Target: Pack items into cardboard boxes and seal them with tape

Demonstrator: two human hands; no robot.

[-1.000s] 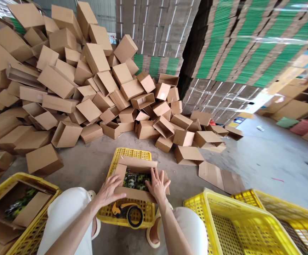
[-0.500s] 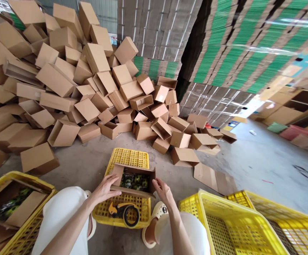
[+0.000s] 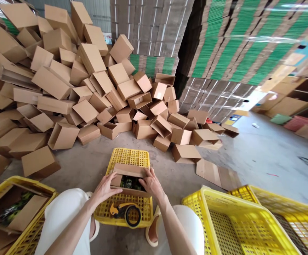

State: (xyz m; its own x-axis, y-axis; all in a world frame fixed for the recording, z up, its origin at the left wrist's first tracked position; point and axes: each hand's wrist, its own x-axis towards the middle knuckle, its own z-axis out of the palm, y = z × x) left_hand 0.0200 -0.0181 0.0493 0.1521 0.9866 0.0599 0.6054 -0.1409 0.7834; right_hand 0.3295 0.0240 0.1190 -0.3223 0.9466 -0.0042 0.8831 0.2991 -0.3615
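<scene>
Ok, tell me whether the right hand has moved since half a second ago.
Yes, leftward: against the yellow crate under the box, the right hand's fingertips went from beyond its right edge to over it.

the scuffed grey floor (image 3: 265,148) stretches away to my right, paler and bluish where the light falls on it. at the back a ribbed, pale grey-green wall (image 3: 97,12) shows beside towering stacks of flat cardboard (image 3: 249,39), some striped green, and above a heap of brown boxes (image 3: 53,83) sprawling leftward.
</scene>
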